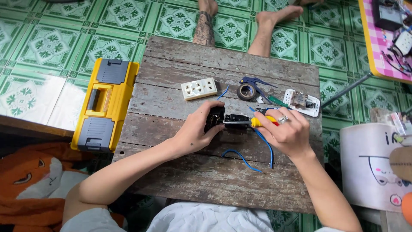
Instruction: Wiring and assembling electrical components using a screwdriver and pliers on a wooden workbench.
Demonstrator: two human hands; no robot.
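Left hand (197, 131) clamped around a black electrical socket block (215, 118), held just above the middle of the weathered wooden tabletop (180, 180). Right hand (288, 133) closed on the yellow-and-red handle of a screwdriver (262, 121), shaft lying level and pointing left, tip at the block's right side. Silver ring on one finger of that hand.

Blue wire (244, 159) looping loose on the boards below the hands, toward the near edge; a second blue strand running down from under the right hand.

Toward the far edge: white double outlet (198, 88) lying face up, left of centre; roll of black electrical tape (246, 91) just right of it, blue-handled pliers (253, 81) touching the roll. White opened switch plate (302, 102) near the right edge, green-handled tool (278, 101) beside it.

Yellow toolbox (105, 105) with grey latches on the green patterned floor tiles (47, 47), against the tabletop's left edge. Another person's bare legs (205, 25) beyond the far edge.
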